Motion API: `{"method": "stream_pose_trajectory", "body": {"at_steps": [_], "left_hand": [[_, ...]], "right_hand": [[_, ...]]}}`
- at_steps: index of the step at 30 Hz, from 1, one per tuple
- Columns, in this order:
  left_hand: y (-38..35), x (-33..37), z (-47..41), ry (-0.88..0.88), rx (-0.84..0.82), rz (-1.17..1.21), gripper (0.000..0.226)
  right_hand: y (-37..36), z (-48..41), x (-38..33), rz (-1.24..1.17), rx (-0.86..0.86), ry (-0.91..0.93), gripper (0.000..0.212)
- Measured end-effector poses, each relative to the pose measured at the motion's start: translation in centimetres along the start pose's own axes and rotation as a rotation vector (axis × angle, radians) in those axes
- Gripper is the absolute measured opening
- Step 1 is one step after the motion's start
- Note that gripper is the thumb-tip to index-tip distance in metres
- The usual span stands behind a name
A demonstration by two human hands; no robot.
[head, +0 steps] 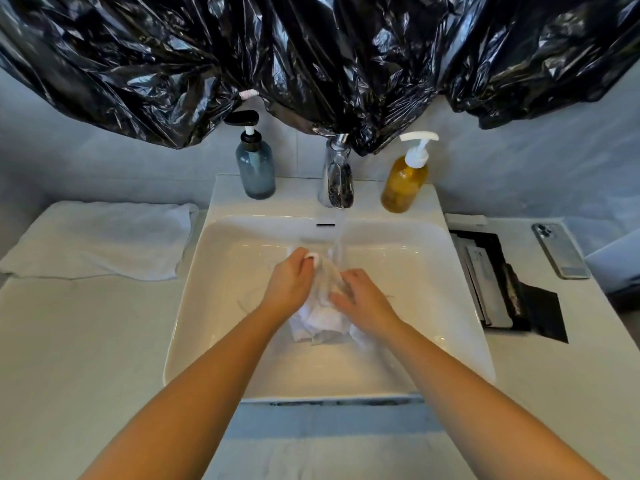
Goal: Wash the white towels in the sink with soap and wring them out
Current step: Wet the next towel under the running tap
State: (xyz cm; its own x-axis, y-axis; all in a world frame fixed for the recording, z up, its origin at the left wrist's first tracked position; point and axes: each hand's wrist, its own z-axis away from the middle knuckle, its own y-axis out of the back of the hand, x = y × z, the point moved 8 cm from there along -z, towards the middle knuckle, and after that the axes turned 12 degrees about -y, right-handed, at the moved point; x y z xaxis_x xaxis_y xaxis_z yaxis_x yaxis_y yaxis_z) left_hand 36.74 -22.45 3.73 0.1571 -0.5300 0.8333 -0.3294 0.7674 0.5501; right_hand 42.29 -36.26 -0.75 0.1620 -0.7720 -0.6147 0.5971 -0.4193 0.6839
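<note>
A wet white towel [320,315] lay bunched in the middle of the sink [235,271], and both of the person's hands were on it. The left hand [291,282] had its fingers curled round the upper end of the cloth. A small white lump showed at its fingertips, though I could not tell whether that was soap or a fold of towel. The right hand [362,301] rested on the towel just beside the left, its fingers pointing across the cloth. They were blurred, so I could not tell whether they gripped or only pressed.

A thin stream of water [338,245] fell from the chrome faucet [337,174] onto the far end of the towel, close to the left hand's fingers. On the sink's back ledge a blue-grey pump bottle [256,168] stood left of the faucet and an amber pump bottle [404,183] stood right of it.

On the tabletop [69,341] to the left of the sink lay a second white towel [100,237], folded flat and apart from the basin. To the right a dark rectangular opening [502,285] was set in the tabletop, and a phone [561,251] lay beyond it. Crumpled black plastic bags [311,46] hung along the wall above, and their lower edge touched the top of the faucet.
</note>
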Motion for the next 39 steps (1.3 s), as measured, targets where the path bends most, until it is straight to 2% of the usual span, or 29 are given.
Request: {"method": "stream_pose_trajectory", "body": {"at_steps": [1,4,6,8,11,13,14,16,19,22,24,27,30,32,34,39], "left_hand": [[-0.1,0.3,-0.8,0.019,0.021,0.06,0.024],[0.7,-0.7,-2.8,0.148,0.172,0.227,0.021],[1.6,-2.4,-3.4,0.24,0.245,0.209,0.024],[1.7,-3.9,-3.4,0.215,0.208,0.079,0.031],[-0.8,-5.0,-2.3,0.026,-0.07,-0.208,0.053],[-2.6,-6.3,-1.4,-0.017,-0.255,-0.433,0.063],[-3.0,-6.7,-1.2,-0.023,-0.295,-0.54,0.062],[-3.2,-6.7,-1.7,-0.013,-0.29,-0.639,0.049],[-2.1,-5.2,-3.3,-0.017,-0.145,-0.566,0.027],[-0.3,-2.5,-4.2,-0.125,0.001,-0.449,0.032],[0.3,-1.3,-4.7,-0.149,0.025,-0.42,0.033],[-0.5,-2.4,-4.9,-0.097,-0.039,-0.522,0.028],[-3.1,-3.2,-3.4,-0.156,-0.134,-0.553,0.057],[-5.3,-3.9,-2.1,-0.147,-0.264,-0.621,0.075],[-6.7,-5.3,-1.2,-0.112,-0.351,-0.699,0.077],[-6.6,-6.0,-1.3,-0.152,-0.195,-0.677,0.055]], "right_hand": [[0.8,-0.5,0.0,-0.058,0.038,-0.048,0.019],[3.7,-1.7,-0.8,-0.389,0.093,-0.102,0.029],[5.2,-2.5,-1.8,-0.461,0.1,-0.084,0.029],[5.1,-3.6,-1.3,-0.379,0.107,-0.125,0.007],[3.4,-3.7,0.3,-0.179,0.094,-0.158,0.04],[1.2,-2.9,0.8,-0.009,0.065,-0.083,0.049],[0.2,-2.6,1.0,0.078,0.059,-0.053,0.051],[-0.7,-2.6,1.0,0.154,0.076,-0.056,0.047],[1.3,-3.6,0.8,0.053,0.167,-0.124,0.031],[5.6,-3.9,1.1,-0.198,0.284,-0.119,0.026],[7.7,-3.8,1.3,-0.246,0.327,-0.09,0.024],[7.5,-3.5,1.6,-0.103,0.301,-0.083,0.031],[3.5,-2.6,1.6,0.172,0.19,-0.017,0.062],[-0.1,-2.2,2.1,0.394,0.093,-0.01,0.079],[-1.9,-2.5,2.5,0.498,0.112,-0.007,0.077],[-1.7,-3.0,2.4,0.423,0.296,0.026,0.057]]}}
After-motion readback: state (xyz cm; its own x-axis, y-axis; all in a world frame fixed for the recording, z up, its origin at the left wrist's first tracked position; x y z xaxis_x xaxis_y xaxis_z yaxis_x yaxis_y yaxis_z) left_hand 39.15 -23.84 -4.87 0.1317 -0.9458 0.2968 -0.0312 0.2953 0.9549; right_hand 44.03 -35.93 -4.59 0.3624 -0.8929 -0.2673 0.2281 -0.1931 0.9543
